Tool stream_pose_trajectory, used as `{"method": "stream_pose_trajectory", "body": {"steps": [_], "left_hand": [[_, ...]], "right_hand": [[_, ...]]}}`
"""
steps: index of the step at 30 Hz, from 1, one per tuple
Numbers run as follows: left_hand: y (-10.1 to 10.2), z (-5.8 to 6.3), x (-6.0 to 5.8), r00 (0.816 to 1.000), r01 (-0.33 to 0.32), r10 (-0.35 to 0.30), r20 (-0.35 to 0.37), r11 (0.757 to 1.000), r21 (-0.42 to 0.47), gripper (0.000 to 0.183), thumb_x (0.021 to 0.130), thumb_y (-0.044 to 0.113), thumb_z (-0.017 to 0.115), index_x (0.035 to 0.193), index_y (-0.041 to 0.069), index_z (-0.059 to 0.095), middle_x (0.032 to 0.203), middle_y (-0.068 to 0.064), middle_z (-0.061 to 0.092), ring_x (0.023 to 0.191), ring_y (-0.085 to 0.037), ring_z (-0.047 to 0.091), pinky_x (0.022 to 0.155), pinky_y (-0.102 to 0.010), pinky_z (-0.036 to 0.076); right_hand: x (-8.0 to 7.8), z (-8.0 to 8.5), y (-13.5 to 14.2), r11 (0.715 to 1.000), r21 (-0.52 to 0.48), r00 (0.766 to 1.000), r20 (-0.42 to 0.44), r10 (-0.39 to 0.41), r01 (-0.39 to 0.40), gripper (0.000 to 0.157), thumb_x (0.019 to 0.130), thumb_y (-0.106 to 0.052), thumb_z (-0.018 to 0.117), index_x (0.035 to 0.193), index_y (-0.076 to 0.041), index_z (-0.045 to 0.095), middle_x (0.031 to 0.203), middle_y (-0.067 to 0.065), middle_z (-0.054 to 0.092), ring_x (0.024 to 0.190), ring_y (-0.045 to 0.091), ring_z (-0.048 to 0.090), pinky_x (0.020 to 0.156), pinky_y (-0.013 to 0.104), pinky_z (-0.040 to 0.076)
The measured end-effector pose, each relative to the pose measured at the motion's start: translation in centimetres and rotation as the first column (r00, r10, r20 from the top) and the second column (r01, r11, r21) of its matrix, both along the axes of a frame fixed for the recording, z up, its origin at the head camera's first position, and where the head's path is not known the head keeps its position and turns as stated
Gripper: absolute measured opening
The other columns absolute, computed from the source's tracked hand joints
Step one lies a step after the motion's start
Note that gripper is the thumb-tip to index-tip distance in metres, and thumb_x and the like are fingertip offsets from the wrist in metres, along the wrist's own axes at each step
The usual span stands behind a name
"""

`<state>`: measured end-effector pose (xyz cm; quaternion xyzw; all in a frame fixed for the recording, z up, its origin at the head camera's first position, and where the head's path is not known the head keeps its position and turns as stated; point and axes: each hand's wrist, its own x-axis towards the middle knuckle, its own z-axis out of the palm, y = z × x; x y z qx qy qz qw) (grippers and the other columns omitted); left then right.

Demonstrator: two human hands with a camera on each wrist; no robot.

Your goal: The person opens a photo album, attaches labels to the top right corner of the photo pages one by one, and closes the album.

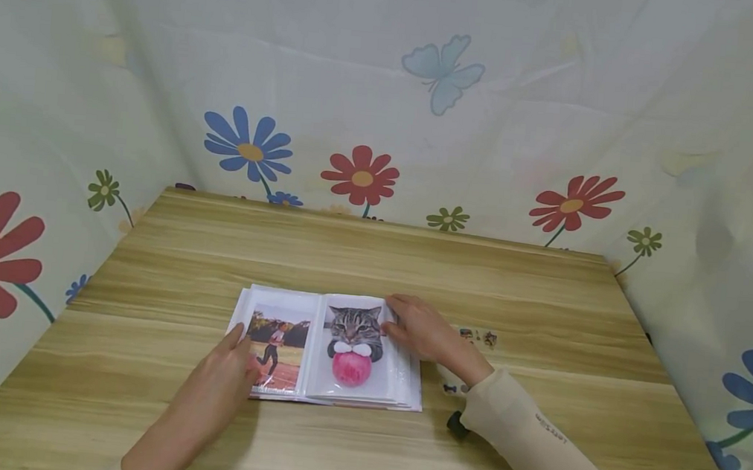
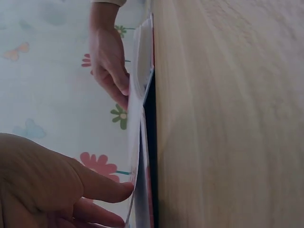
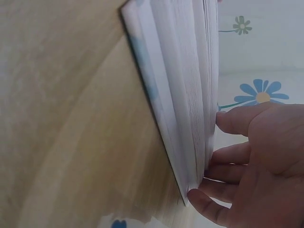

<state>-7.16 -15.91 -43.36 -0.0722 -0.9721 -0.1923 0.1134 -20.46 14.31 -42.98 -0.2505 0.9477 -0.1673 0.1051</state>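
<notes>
A small photo album (image 1: 311, 390) lies spread on the table. Its left page carries a photo of a runner (image 1: 276, 346); the right page carries a picture of a cat (image 1: 354, 341) with a pink ball. My left hand (image 1: 220, 370) pinches the outer edge of the left page, which stands a little off the cover in the left wrist view. Thumb on top, fingers partly hidden beneath. My right hand (image 1: 424, 334) rests at the upper right edge of the right page. In the right wrist view its fingertips (image 3: 225, 124) touch the edges of the stacked pages (image 3: 190, 95).
Beside the right forearm lies a clear sheet with small printed pictures (image 1: 478, 338), partly covered by the arm. A small dark object (image 1: 458, 425) shows below the right wrist. The wooden table (image 1: 348, 255) is bordered by flower-printed curtains (image 1: 335, 97).
</notes>
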Motion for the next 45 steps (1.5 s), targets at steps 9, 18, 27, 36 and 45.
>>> {"method": "stream_pose_trajectory", "body": {"steps": [9,18,27,36,45], "left_hand": [[0.0,-0.9,-0.1,0.998,0.015,-0.017,-0.058,0.999,-0.039,0.012,0.081,-0.002,0.077,0.077,-0.001,0.065,0.12,-0.042,0.064,0.108,-0.053,0.067,0.091,-0.055,0.059],[0.1,-0.9,0.0,0.999,0.018,-0.022,-0.036,0.995,-0.102,0.022,0.081,0.002,0.08,0.096,-0.012,0.071,0.115,-0.039,0.066,0.104,-0.05,0.068,0.087,-0.053,0.061],[0.2,-0.2,0.1,0.995,0.003,0.008,0.101,0.994,-0.109,0.026,0.088,0.007,0.074,0.107,-0.011,0.07,0.127,-0.037,0.063,0.117,-0.05,0.064,0.091,-0.058,0.059],[-0.1,1.2,-0.2,0.999,-0.014,0.018,0.037,0.995,-0.095,0.034,0.088,0.022,0.078,0.112,-0.002,0.074,0.13,-0.031,0.066,0.119,-0.047,0.065,0.081,-0.062,0.059],[1.1,2.6,-1.1,0.993,0.037,-0.045,-0.112,0.996,-0.081,0.049,0.088,0.02,0.078,0.128,-0.005,0.067,0.135,-0.028,0.065,0.125,-0.048,0.063,0.096,-0.063,0.055]], "right_hand": [[0.1,-0.1,0.0,1.0,0.005,1.0,-0.019,0.013,-0.013,0.061,0.104,-0.032,0.059,0.153,0.001,0.044,0.158,0.021,0.046,0.149,0.039,0.043,0.126,0.051,0.034],[0.0,-0.1,-0.1,1.0,0.011,1.0,-0.013,0.014,-0.014,0.061,0.104,-0.033,0.059,0.153,0.0,0.043,0.159,0.021,0.046,0.149,0.038,0.043,0.126,0.051,0.033],[0.0,-0.1,0.0,1.0,0.008,0.999,-0.02,0.024,-0.024,0.06,0.104,-0.032,0.059,0.153,0.0,0.045,0.158,0.02,0.047,0.148,0.039,0.044,0.125,0.052,0.035],[0.3,0.1,0.4,0.998,-0.055,0.997,-0.076,0.032,-0.036,0.058,0.102,-0.028,0.062,0.149,0.002,0.047,0.156,0.023,0.048,0.146,0.04,0.046,0.124,0.053,0.036],[0.5,1.5,1.6,0.994,-0.106,0.989,-0.147,0.012,-0.028,0.05,0.103,-0.024,0.06,0.146,0.001,0.053,0.152,0.02,0.054,0.143,0.039,0.05,0.12,0.053,0.041]]}}
